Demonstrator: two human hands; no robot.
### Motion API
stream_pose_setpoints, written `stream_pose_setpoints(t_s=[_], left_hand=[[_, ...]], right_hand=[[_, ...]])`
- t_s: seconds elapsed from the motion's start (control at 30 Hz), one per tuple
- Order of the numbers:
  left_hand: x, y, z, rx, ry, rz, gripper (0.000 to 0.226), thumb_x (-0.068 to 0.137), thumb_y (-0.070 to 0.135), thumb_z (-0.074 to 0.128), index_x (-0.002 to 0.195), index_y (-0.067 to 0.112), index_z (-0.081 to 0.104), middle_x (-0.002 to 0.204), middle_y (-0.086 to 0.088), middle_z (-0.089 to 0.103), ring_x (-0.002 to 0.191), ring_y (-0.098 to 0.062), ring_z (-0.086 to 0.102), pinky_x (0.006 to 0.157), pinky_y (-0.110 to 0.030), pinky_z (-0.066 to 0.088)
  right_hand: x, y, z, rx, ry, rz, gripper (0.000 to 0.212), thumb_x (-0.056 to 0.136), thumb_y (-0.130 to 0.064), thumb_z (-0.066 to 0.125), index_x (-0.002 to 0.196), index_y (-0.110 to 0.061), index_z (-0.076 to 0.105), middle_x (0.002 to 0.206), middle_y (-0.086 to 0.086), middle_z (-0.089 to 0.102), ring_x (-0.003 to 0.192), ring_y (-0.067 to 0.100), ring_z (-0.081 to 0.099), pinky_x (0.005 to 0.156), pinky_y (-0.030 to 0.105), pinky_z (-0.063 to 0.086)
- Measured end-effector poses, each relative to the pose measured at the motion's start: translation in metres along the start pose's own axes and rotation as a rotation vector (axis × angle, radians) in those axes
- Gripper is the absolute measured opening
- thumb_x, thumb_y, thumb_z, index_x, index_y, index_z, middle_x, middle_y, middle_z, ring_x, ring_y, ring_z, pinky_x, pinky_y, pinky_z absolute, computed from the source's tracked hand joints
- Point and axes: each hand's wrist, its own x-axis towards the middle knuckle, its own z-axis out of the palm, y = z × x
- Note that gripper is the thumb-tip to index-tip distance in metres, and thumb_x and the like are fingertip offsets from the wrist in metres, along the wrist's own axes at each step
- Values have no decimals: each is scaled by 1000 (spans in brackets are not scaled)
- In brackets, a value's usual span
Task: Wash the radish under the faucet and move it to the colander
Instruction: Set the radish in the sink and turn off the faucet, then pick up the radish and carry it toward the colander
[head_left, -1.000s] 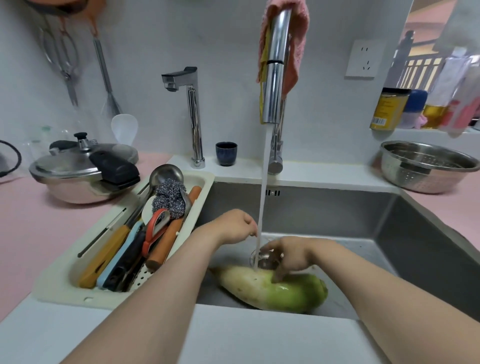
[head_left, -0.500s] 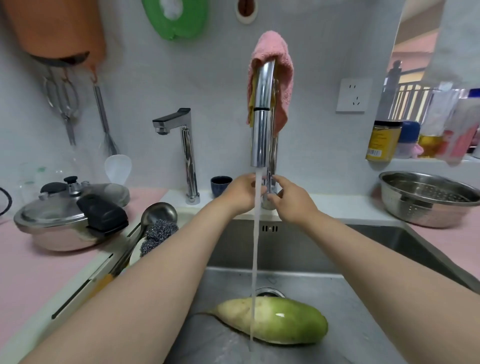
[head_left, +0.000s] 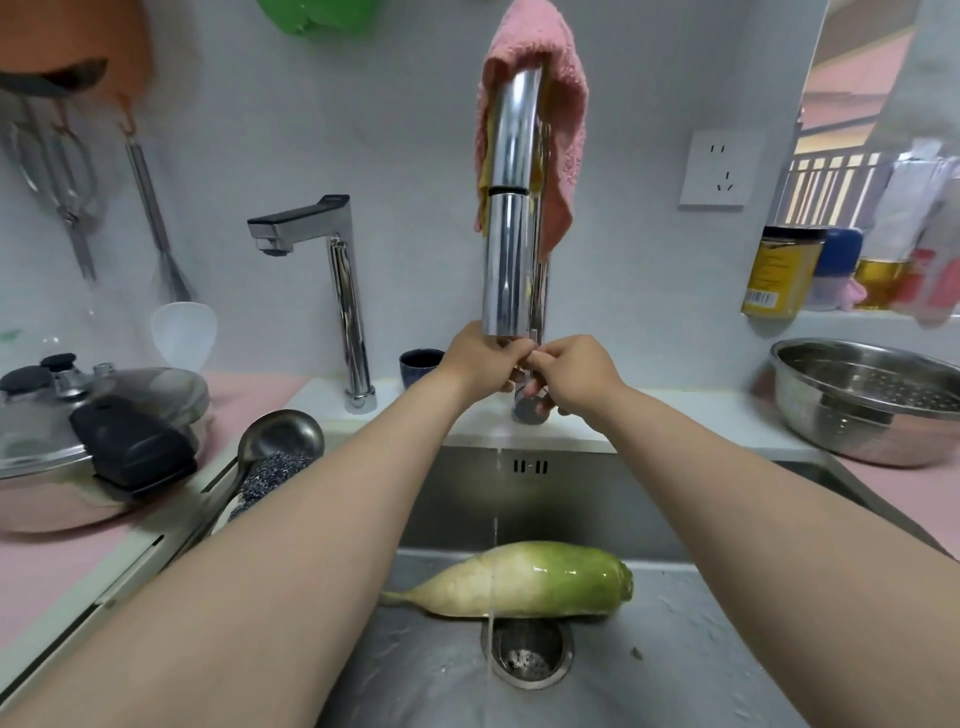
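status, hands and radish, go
Both up at faucet: right hand grips its base, left hand unclear. Free radish lies in sink by drain. Way to colander at right open.

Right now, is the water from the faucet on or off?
On: a thin stream falls from the faucet, past the radish, into the sink.
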Motion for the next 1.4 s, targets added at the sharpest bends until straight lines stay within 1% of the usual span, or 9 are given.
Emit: stream_pose_setpoints(t_s=[0.2, 0.3, 0.4, 0.47, 0.63, 0.83, 1.13, 1.27, 1.4], left_hand=[[-26, -17, -10, 117, -74, -105, 17, 104, 21, 55, 118, 23, 65, 104, 7, 68, 88, -16, 73, 73, -29, 58], [-53, -37, -6, 173, -113, -160, 17, 102, 17, 56, 113, 16, 69, 98, 1, 67, 78, -18, 66, 68, -27, 51], [-76, -65, 7, 411, -284, -187, 18, 98, 19, 61, 112, 17, 73, 97, 0, 68, 84, -16, 61, 83, -27, 48], [-85, -83, 19, 567, -408, -225, 31, 94, 29, 68, 123, 20, 70, 116, 3, 71, 102, -14, 64, 98, -27, 48], [-95, -123, 53, 778, -758, -396, 101, 73, 63, 77, 158, 28, 34, 163, 5, 39, 146, -21, 43, 120, -39, 36], [-102, -134, 72, 1041, -1061, -392, 95, 68, 64, 83, 150, 34, 46, 153, 9, 50, 136, -22, 52, 115, -41, 43], [-116, -105, 54, 564, -650, -162, 73, 69, 51, 88, 136, 38, 61, 134, 13, 62, 125, -14, 58, 111, -33, 45], [-120, -50, 69, 487, -335, 77, 83, 69, 51, 87, 144, 43, 52, 166, 5, 21, 154, -18, 8, 127, -50, 15], [-134, 12, 94, 297, 16, 85, 93, 78, 33, 83, 156, 33, 31, 166, 3, 10, 154, -23, 7, 126, -47, 20]], right_hand=[[-20, 10, 9, 69, 100, 46, 18, 99, -34, 61, 108, -18, 59, 83, 4, 70, 50, 23, 62, 41, 21, 40], [-44, 33, 16, -89, 123, 18, 15, 95, -33, 62, 92, -21, 55, 83, 0, 66, 76, 24, 63, 62, 28, 41], [-72, 69, 24, -314, -177, 72, 25, 93, -28, 68, 71, -22, 59, 76, -4, 66, 83, 24, 65, 76, 32, 50], [-91, 86, 28, -483, -416, 146, 16, 91, -33, 72, 92, -18, 71, 99, 1, 73, 102, 24, 69, 89, 32, 52], [-110, 122, 43, -771, -792, 285, 129, 65, -61, 87, 164, -29, 11, 169, -7, 26, 151, 22, 35, 120, 39, 37], [-129, 133, 61, -809, -971, 237, 135, 57, -58, 93, 161, -43, 7, 166, -14, 29, 150, 21, 37, 118, 40, 38], [-133, 99, 7, -739, -710, 193, 79, 62, -45, 91, 130, -29, 54, 122, -3, 65, 107, 21, 64, 90, 32, 56], [-149, 96, -50, -475, -493, 256, 73, 61, -39, 92, 122, -29, 53, 115, -4, 66, 102, 18, 65, 86, 33, 57], [-181, 101, -89, -183, -281, 322, 77, 59, -34, 94, 124, -27, 53, 114, 0, 68, 101, 20, 69, 87, 39, 60]])
